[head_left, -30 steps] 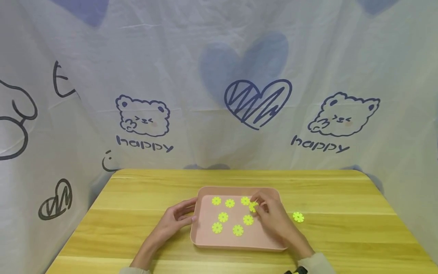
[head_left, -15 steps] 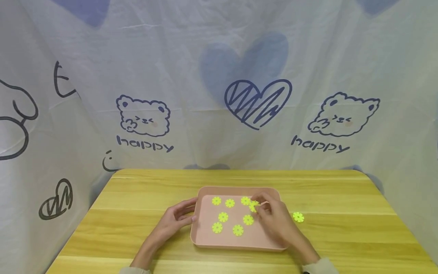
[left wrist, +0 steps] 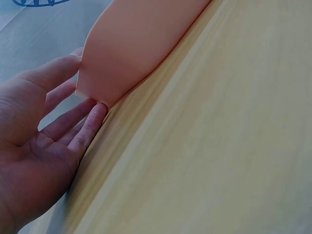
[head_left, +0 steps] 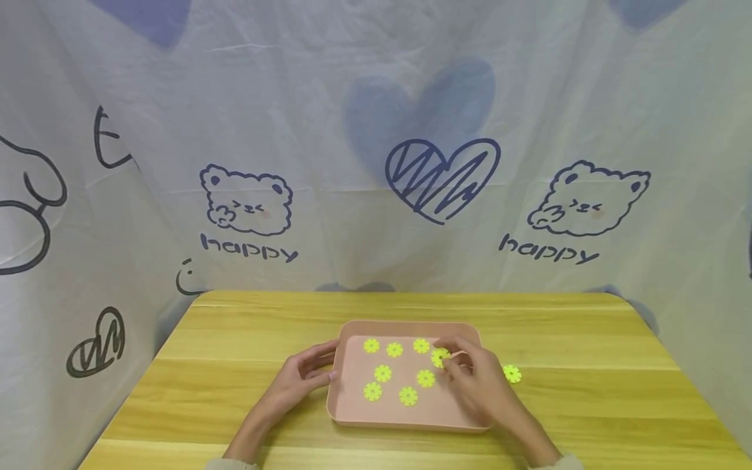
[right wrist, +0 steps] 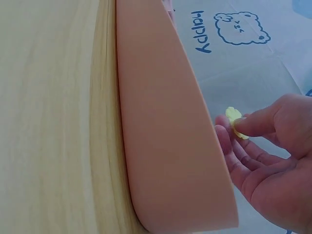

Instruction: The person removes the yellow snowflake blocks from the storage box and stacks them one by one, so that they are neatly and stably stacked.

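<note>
Right hand (head_left: 478,378) pinched a yellow disc (head_left: 438,357) over the pink tray (head_left: 393,423); left hand (head_left: 301,375), fingers relaxed, touched its left side. Another disc (head_left: 513,374) lay toward the desk's (head_left: 611,405) right edge.

One wide view from my head, two close ones from my wrists.
From my head I look forward and down across the table (head_left: 587,378) to its far edge and the cloth (head_left: 352,261) behind. Each wrist camera sits close and low, rolled sideways, facing the outer wall of the tray (head_left: 405,424), with my left hand (left wrist: 48,153) in one and right hand (right wrist: 280,183) in the other. Both share tray, table and cloth with the head view.
</note>
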Tool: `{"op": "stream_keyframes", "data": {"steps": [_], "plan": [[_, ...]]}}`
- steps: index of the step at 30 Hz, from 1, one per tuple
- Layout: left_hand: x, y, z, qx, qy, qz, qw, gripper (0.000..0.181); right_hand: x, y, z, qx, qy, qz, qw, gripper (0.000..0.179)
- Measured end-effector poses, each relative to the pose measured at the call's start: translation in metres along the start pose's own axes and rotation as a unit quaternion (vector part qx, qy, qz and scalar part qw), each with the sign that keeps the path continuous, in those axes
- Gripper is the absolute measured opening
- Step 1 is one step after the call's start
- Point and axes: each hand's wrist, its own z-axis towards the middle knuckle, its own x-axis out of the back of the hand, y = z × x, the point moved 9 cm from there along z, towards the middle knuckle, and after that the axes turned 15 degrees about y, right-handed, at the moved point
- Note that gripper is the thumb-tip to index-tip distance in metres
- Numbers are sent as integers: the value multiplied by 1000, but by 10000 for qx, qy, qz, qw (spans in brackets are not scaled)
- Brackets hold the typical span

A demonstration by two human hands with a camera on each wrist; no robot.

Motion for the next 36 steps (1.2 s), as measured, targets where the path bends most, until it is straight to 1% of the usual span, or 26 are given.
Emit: {"op": "stream_keyframes", "data": {"steps": [6, 9, 15, 19, 23, 27, 30, 34, 36], "plan": [[0, -1, 0, 29, -4, 8, 10000, 63, 6, 2, -4, -266, 13, -8, 9996, 41], [1, -1, 0, 8, 0, 2, 10000, 63, 8, 2, -5, -301, 33, -22, 9995, 44], [1, -1, 0, -4, 13, -5, 10000, 63, 12, -6, -6, 60, 122, -2, 9999, 44], [1, 0, 0, -109, -17, 40, 9999, 63, 14, -8, -8, 112, 138, -49, 9998, 45], [1, -1, 0, -42, 27, 14, 10000, 63, 17, -9, -10, 148, 157, 22, 9998, 45], [0, -1, 0, -35, -1, -29, 10000, 63, 19, -9, -13, 205, 158, -8, 9997, 43], [0, 0, 0, -104, -51, -28, 9999, 63, 21, -12, -15, 416, 142, 0, 9990, 42], [0, 1, 0, -145, -70, -59, 9999, 63, 24, -17, -19, 809, 143, 173, 9965, 43], [0, 0, 0, -151, -75, -80, 9998, 63, 26, -17, -20, 927, 139, 216, 9954, 44]]}}
